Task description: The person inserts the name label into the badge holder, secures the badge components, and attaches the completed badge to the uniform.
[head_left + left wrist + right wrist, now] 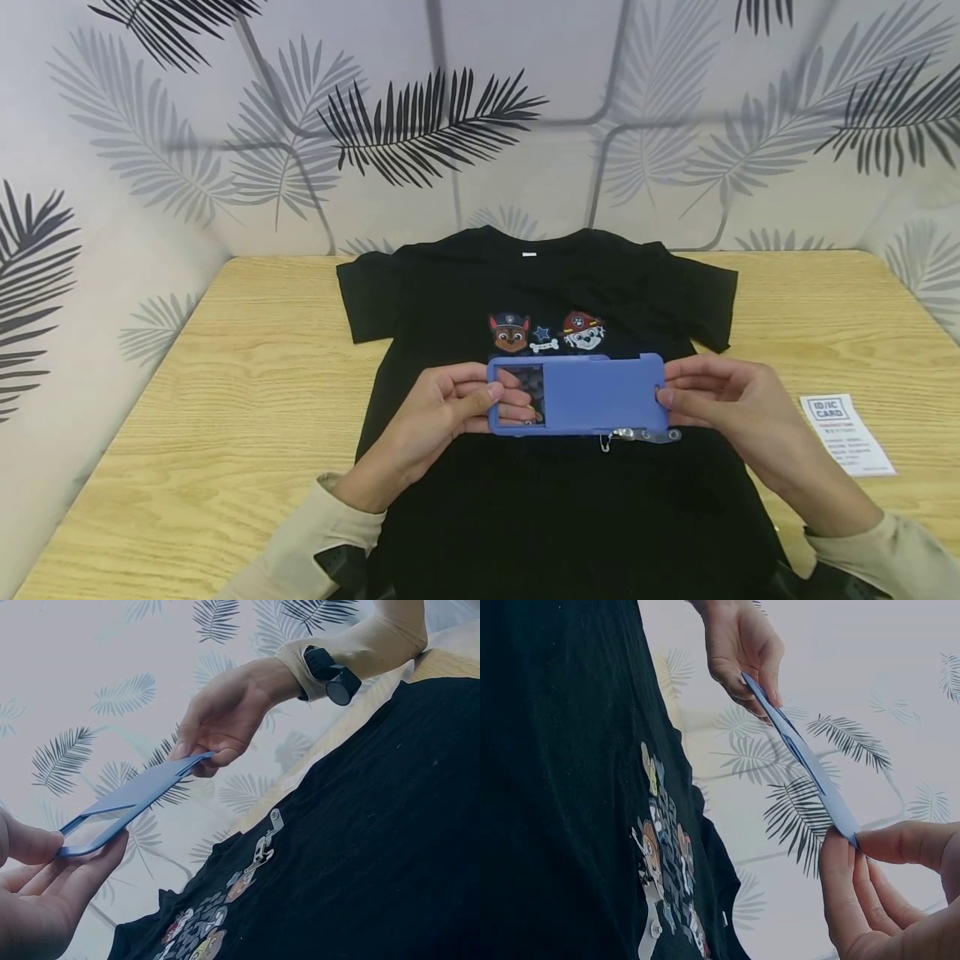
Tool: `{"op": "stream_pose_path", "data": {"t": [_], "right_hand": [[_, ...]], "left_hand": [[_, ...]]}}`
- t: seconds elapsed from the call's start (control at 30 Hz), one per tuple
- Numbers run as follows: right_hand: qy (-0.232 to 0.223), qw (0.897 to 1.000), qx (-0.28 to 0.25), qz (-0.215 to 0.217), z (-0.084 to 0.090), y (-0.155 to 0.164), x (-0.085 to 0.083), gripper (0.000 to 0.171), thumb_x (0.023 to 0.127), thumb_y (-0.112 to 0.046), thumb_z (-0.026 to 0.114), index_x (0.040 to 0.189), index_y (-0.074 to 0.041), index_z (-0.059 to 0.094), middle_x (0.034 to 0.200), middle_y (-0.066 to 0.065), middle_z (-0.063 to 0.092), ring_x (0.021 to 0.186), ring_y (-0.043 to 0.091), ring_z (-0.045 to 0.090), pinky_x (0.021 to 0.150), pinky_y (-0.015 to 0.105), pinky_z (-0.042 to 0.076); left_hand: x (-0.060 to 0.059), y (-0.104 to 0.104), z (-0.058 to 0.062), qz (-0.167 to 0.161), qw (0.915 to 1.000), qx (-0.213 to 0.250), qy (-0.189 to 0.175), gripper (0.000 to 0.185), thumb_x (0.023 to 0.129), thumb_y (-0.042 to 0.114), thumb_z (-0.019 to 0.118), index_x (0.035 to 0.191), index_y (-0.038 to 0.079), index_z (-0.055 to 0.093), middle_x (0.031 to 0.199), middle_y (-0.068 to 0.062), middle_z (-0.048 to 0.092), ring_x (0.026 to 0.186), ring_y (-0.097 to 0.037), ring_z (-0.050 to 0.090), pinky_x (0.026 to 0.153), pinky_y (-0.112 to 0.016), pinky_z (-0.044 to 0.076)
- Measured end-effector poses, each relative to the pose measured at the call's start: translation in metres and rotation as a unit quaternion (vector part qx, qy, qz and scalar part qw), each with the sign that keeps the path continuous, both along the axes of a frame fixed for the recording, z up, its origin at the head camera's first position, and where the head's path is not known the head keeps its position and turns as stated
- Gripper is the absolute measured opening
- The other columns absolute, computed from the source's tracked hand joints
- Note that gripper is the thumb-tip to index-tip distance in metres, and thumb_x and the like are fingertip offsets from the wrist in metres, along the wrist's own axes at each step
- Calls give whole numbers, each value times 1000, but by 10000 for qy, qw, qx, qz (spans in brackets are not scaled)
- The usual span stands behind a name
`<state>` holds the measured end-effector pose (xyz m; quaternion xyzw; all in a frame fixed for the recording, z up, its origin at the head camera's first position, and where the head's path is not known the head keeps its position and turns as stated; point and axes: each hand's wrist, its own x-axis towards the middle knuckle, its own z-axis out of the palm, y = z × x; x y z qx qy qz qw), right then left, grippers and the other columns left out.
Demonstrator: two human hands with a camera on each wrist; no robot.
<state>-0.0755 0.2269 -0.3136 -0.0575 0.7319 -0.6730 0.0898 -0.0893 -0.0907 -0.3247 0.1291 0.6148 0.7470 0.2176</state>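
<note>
A blue plastic card holder [600, 396] is held level above a black T-shirt [570, 517]. At its left end is a cut-out window, and fingers show through it. My left hand [457, 404] pinches that end between thumb and fingers. The opposite end, which has a small slot, is pinched by my right hand [731, 400]. In the left wrist view the holder [142, 791] stretches tilted between both hands, apart from the shirt. A clear strap with a metal clip [264, 844] lies on the shirt's cartoon print [199, 930].
To the right on the wooden table [217, 417] lies a white card [847, 437] printed "ID/IC CARD". The shirt spreads across the table's middle, its collar toward the back. Behind the table stands a leaf-patterned backdrop [525, 183].
</note>
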Motion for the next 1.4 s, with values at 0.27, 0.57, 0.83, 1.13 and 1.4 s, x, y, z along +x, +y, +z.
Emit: {"op": "stream_pose_path", "data": {"t": [0.27,0.57,0.83,1.13,1.4], "right_hand": [[-106,9967,-788,-145,-5,-1,0,25,87,9,65,101,-11,73,92,3,72,80,10,68,72,27,58],[-103,9885,-1508,73,-9,1,-3,33,88,16,57,101,-8,73,93,5,72,83,12,69,72,28,58],[-57,9887,-1494,138,-8,3,-3,33,87,17,57,102,-7,73,93,6,72,82,14,70,71,30,58],[-80,9900,-1400,140,-8,1,-2,31,88,16,58,102,-7,72,92,5,71,81,14,69,72,31,59],[-61,9921,-1247,129,-8,0,-2,30,88,15,58,102,-8,71,92,5,70,80,14,68,71,32,59]], "left_hand": [[-1,1,-5,-84,9999,62,58,32,100,7,51,120,-18,50,108,-25,67,100,-29,68,88,-42,53],[0,1,-3,-41,10000,73,2,30,100,5,50,121,-17,52,107,-23,69,99,-29,68,89,-41,53],[-1,0,-2,-50,9999,31,140,31,99,6,52,120,-17,52,107,-24,68,99,-29,68,88,-42,53],[-1,-3,0,26,9999,-7,160,32,99,6,52,121,-18,52,107,-24,68,98,-29,69,88,-42,53],[-2,-4,1,46,9999,-18,159,30,99,5,52,120,-17,53,107,-25,68,97,-29,69,88,-42,53]]}}
